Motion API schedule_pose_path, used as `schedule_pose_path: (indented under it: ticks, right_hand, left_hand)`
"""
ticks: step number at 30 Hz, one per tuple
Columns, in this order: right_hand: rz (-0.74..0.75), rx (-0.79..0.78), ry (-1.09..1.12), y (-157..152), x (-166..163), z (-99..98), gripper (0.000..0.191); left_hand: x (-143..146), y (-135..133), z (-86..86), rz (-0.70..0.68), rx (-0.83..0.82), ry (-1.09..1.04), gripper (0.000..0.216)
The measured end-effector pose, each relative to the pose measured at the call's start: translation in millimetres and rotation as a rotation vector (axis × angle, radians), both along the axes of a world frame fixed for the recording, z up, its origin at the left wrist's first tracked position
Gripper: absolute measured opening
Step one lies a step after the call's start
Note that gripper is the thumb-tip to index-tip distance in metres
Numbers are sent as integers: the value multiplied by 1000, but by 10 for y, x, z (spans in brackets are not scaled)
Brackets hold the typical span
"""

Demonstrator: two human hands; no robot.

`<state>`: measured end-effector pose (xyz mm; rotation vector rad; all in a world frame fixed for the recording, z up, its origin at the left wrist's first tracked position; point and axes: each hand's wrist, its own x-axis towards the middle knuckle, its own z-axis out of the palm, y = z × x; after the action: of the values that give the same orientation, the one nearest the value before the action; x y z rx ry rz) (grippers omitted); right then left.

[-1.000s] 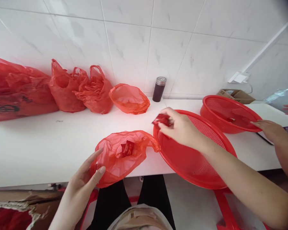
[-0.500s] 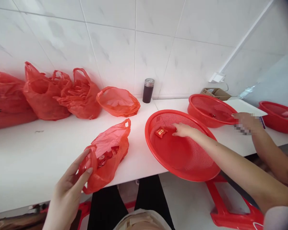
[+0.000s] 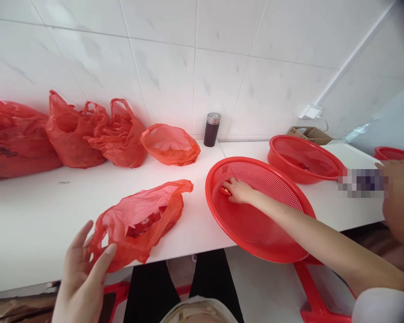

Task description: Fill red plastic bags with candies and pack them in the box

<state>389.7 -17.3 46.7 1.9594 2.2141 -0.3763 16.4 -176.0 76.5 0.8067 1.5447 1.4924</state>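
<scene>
My left hand is at the near-left side of a red plastic bag, its thumb and fingers spread apart around the bag's loose handle. The thumb touches the thin plastic. Several small red packets lie inside the bag, whose mouth gapes upward. My right hand reaches down into a large red perforated basket, fingers curled over a small red packet with gold marks, close to the basket's left wall. The hand partly covers this packet.
Along the wall stand several filled red bags, an open red bag and a dark thermos. To the right are another red basket, a cardboard box and a co-worker's arm. The white table's front edge runs before me.
My right hand has moved left and down onto the packet. My left hand has loosened from the bag's edge, and the bag's mouth has spread. The co-worker's hand has moved right, off their basket.
</scene>
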Motion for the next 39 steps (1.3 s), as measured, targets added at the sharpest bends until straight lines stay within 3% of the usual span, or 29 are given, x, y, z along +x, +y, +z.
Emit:
schedule_pose_path:
  ticks: [4, 9, 12, 18, 22, 26, 29, 31, 33, 36, 39]
  right_hand:
    - [-85, 26, 24, 93, 78, 30, 57]
    - [-78, -18, 146, 250, 219, 347, 39]
    - [-51, -53, 152, 209, 198, 441, 35]
    - [-10, -104, 42, -110, 63, 221, 41]
    - [-12, -66, 10, -269, -38, 36, 46]
    - [-32, -99, 62, -278, -10, -17, 33]
    - [-62, -98, 103, -217, 52, 174, 29]
    - [-89, -46, 184, -200, -13, 450, 27]
    - [-83, 51, 400, -237, -246, 788, 27]
    - [168, 108, 793, -384, -894, 1177, 32]
    - [464, 126, 773, -523, -1610, 1211, 36]
  left_hand:
    - [-28, -80, -36, 19, 7, 14, 74]
    - [-18, -148, -43, 2, 42, 19, 74]
    - [-7, -150, -48, -3, 58, -2, 75]
    - [-45, -144, -78, 37, 68, -49, 74]
    - [-94, -162, -83, 1, 55, -99, 51]
    - [-73, -176, -81, -17, 31, -87, 35]
    - [-57, -197, -76, -37, 52, -25, 29]
    - [-67, -211, -77, -71, 62, 57, 29]
    - [-79, -217, -80, -113, 59, 118, 32]
    - [-58, -202, -66, -195, 64, 161, 30]
    - [-6, -179, -24, -243, 109, 194, 27]
